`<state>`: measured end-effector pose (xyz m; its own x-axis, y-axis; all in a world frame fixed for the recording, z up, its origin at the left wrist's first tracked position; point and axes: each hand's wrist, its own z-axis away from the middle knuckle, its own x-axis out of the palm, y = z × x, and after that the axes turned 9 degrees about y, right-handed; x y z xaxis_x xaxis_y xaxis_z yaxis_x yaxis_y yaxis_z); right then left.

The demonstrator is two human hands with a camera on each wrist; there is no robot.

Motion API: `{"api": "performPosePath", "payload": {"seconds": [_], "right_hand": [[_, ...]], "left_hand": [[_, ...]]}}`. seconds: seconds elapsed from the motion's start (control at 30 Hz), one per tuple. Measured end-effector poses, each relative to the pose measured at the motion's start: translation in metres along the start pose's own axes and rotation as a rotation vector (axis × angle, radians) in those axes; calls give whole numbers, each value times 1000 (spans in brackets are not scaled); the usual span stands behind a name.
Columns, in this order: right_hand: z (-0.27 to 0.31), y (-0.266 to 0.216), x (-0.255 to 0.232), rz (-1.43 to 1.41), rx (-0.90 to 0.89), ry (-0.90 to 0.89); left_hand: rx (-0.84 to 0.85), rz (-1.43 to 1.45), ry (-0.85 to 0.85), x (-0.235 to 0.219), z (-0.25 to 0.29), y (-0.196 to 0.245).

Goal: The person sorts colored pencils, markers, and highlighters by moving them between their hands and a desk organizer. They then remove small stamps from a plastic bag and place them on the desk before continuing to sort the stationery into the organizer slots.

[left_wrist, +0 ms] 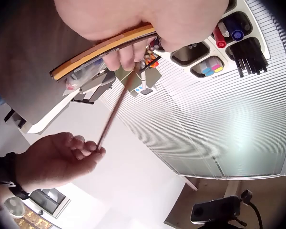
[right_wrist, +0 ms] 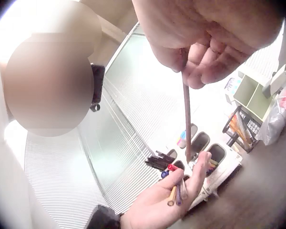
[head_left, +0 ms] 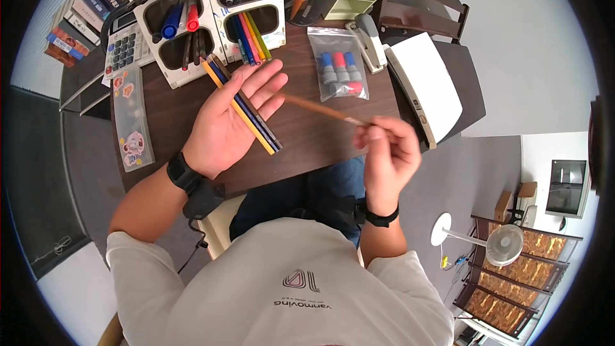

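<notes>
In the head view my left hand (head_left: 221,129) is palm up, with several pencils (head_left: 257,129), yellow, dark blue and dark brown among them, held across the palm at the thumb's base. My right hand (head_left: 392,161) pinches one end of a brown pencil (head_left: 318,109); its other end points at the left fingertips. From the left wrist, the brown pencil (left_wrist: 115,110) slants between the right hand (left_wrist: 55,160) and the left fingers. In the right wrist view it hangs down from the right hand (right_wrist: 212,40) above the left hand (right_wrist: 155,205); whether it touches is unclear.
A white organizer (head_left: 221,38) with pens and pencils stands at the desk's far edge. Beyond my hands lie a clear bag (head_left: 339,74) of small bottles and a stapler (head_left: 368,41). A calculator (head_left: 126,51) and a sticker-covered case (head_left: 132,122) are at the left.
</notes>
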<state>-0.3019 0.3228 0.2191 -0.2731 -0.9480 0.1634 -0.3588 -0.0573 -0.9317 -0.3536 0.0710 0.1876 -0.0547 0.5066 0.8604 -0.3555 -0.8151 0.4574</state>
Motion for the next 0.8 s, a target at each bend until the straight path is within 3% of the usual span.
{"api": "performPosePath", "payload": {"seconds": [0.1,0.2,0.3,0.53,0.8], "right_hand": [[-14,0,3,-103,-141,10],[-24,-2,27,174,-234,21],[-46,7,55,546,-469,-113],[-68,43,99,513,-381,-359],[-71,48,102,507,-334,-437]], "left_hand": [[7,28,-32,-5,-2,-2],[1,36,-43,-5,-1,-1],[6,57,-63,-7,-2,-1],[2,103,-3,-7,-4,-2],[9,130,15,-14,-10,0]]}}
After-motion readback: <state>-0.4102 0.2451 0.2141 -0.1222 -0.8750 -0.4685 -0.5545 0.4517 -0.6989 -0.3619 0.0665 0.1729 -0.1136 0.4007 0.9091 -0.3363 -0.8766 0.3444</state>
